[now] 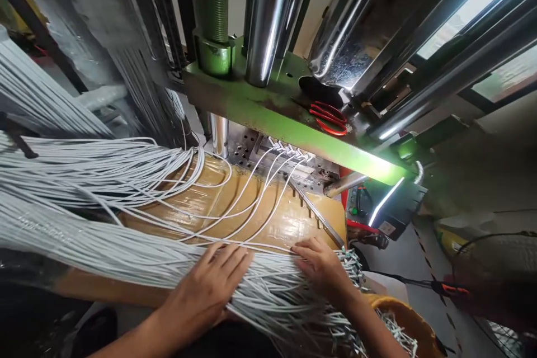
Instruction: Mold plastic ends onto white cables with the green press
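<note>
A thick bundle of white cables (126,251) lies across a tape-covered brown board (289,224) in front of me. My left hand (210,285) rests flat on the bundle, fingers stretched out. My right hand (321,265) lies on the cables near their plug ends (352,268), fingers curled into the strands; what they grip is hidden. Several cables (260,190) run up into a metal mould plate (289,151) under the green press frame (277,117).
Red-handled scissors (329,117) lie on the green frame. Chrome press columns (272,11) rise above. More white cables (37,95) hang at the left. A yellow bucket (411,324) holds cable pieces at lower right. A fan guard (503,268) stands at the right.
</note>
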{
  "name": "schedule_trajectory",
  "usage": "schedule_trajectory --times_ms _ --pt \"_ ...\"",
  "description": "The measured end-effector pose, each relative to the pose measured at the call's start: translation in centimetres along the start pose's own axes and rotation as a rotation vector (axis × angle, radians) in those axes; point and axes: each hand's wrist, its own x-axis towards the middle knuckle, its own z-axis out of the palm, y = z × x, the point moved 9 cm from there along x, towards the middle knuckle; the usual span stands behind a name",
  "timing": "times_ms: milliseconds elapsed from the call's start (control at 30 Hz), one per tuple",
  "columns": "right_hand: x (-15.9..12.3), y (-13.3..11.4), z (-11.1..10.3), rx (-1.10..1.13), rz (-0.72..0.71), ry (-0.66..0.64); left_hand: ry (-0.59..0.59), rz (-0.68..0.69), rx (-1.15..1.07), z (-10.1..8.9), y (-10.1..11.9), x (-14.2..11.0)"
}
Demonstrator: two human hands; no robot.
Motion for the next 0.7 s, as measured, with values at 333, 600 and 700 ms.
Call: schedule_trajectory --times_ms 333,600,700 --pt "0.2 -2.6 -0.5 -0.015 -0.114 0.046 -0.229 0.013 -0.068 3.8 4.9 2.0" --pt "-4.6 -2.6 1.5 -0.261 0.048 0.194 -0.087 0.233 0.04 1.1 3.3 6.4" --pt "-1.4 1.5 -0.7 -0.292 0.237 0.075 0.0 0.179 0.108 0.0 1.4 11.2"
